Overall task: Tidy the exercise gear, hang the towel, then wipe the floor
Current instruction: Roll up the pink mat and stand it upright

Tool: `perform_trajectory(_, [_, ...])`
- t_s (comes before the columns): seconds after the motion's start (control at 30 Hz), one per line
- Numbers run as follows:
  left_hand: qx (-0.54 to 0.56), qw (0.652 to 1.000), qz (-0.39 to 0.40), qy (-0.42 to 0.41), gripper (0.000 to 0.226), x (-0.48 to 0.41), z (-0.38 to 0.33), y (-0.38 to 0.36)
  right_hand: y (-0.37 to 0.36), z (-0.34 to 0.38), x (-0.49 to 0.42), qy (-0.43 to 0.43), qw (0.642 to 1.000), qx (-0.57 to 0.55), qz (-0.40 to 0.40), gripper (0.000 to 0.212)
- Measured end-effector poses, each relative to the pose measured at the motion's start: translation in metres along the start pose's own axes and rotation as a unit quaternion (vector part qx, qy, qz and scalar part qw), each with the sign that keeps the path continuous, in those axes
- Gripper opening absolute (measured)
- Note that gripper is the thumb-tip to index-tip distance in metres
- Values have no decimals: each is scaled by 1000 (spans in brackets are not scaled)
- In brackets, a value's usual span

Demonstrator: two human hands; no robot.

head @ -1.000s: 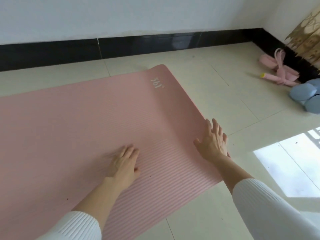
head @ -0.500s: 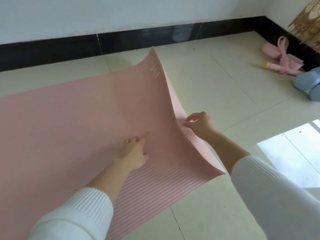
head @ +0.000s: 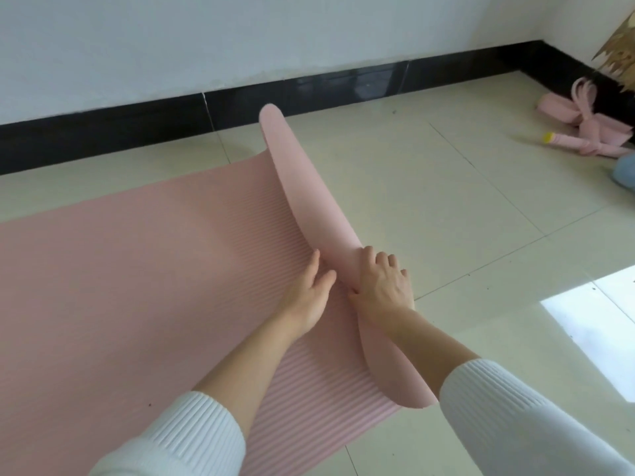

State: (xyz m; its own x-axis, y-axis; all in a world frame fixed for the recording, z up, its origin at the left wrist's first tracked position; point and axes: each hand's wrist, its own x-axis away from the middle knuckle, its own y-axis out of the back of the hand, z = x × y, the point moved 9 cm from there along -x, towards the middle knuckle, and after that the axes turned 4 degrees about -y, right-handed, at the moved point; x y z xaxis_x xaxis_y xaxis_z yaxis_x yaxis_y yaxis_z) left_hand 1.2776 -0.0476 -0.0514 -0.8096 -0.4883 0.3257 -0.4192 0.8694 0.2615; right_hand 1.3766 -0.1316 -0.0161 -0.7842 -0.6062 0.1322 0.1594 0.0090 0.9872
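Note:
A pink ribbed exercise mat (head: 120,269) lies on the tiled floor, and its right end is curled over into the start of a roll (head: 309,197). My right hand (head: 383,286) sits on top of that curled edge with fingers bent round it. My left hand (head: 309,293) lies with straight fingers on the flat mat, right against the inner side of the fold. No towel is in view.
A pink pedal resistance band with a yellow-tipped handle (head: 584,132) lies near the right corner, beside a blue object (head: 625,173) cut off by the frame. A black skirting board (head: 137,128) runs along the white wall. A sunlit patch (head: 598,324) is on the tiles at right.
The mat's right end went from flat to lifted, then folded over to the left. My right hand moved left with the edge. My left hand shifted right to meet the fold.

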Motion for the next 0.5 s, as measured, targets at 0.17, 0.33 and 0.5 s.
perform_trajectory(0.17, [191,976,-40,102,99,-18,19,4,-3,26,18,82,997,-3,-9,60])
perform_trajectory(0.33, [240,958,-74,137,76,-19,42,16,11,29,22,52,955,-288,55,36])
perform_trajectory(0.5, [301,942,-33,145,36,-16,44,11,6,15,11,-38,914,-394,90,31])
